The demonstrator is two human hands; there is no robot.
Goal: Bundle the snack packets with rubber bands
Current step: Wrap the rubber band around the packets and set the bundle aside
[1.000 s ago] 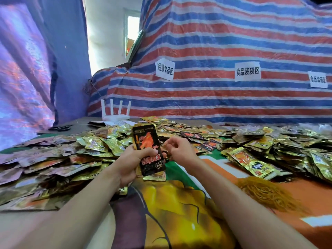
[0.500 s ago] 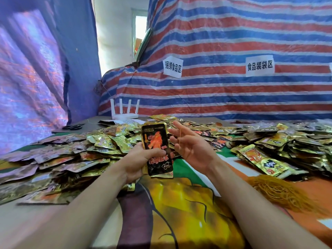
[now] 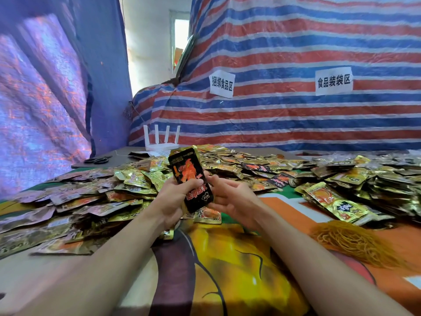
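The left hand [image 3: 173,197] holds a stack of packets [image 3: 190,179] upright above the counter [image 3: 127,277]. Its top leans slightly away, and a black packet with an orange figure faces the camera. The left fingers curl round the stack's lower half, thumb across the front. The right hand [image 3: 230,197] is just beside the stack's right edge, palm turned inward and fingers loosely spread, gripping nothing I can see. Loose gold packets [image 3: 91,201] are heaped across the counter behind and to both sides. A pile of rubber bands [image 3: 355,245] lies on the printed cloth [image 3: 239,270] to the right, apart from both hands. A white router [image 3: 160,142] and scissors [image 3: 98,159] sit at the far edge.
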